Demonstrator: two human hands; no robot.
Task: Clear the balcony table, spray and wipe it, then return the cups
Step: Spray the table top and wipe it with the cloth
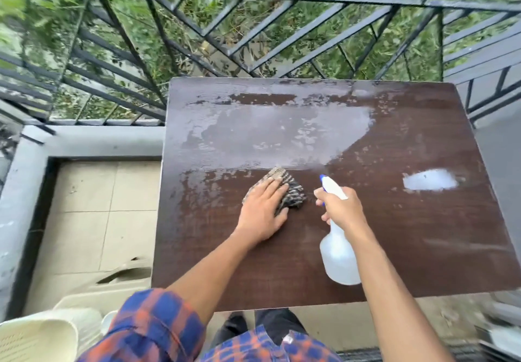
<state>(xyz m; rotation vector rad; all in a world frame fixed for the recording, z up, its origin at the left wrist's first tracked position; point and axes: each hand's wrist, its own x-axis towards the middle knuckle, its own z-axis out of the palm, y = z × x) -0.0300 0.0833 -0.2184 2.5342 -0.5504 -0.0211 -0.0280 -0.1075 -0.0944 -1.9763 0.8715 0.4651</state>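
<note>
A dark brown table fills the middle of the view, its far half wet and glossy. My left hand lies flat, fingers straight, pressing a grey striped cloth onto the tabletop near its centre. Just to the right, my right hand grips the neck of a translucent white spray bottle with a white and blue nozzle, held above the table and pointing away from me. No cups are in view.
A black metal railing runs behind and left of the table, with greenery beyond. A cream plastic chair stands at the lower left on the tiled floor. Blurred objects lie at the lower right.
</note>
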